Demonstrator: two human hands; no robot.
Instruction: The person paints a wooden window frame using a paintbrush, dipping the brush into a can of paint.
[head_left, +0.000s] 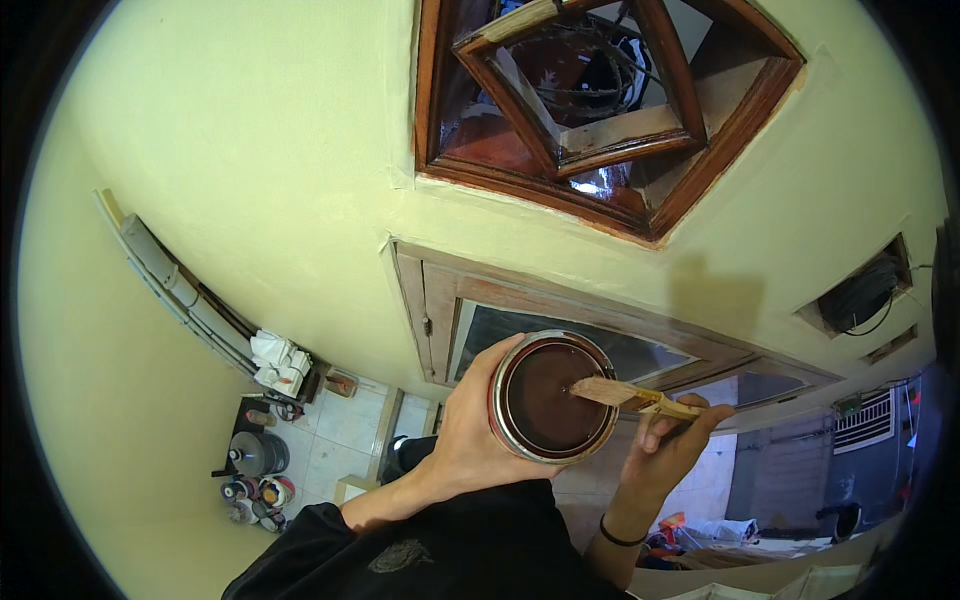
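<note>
My left hand (469, 427) is wrapped around the side of a round metal can (499, 442). Dark reddish-brown liquid (547, 420), likely paint or varnish, fills the can below its rim. In my right hand (667, 442) is the handle of a flat paintbrush (645, 401). The pale bristles (596, 390) reach over the can's right rim, and their tip is at or just above the liquid; I cannot tell which. Above the can, a brown wooden window frame (536, 199) is set in the wall, with a smaller wooden sash (630, 156) standing tilted open inside it.
A wooden door (495, 289) with glass panes is below the window in the pale yellow wall (285, 150). Pipes (184, 289) lean in the left corner. A large water bottle (259, 453) and several cans (276, 491) stand on the tiled floor (330, 431). Cables fill a wall opening (859, 296) at right.
</note>
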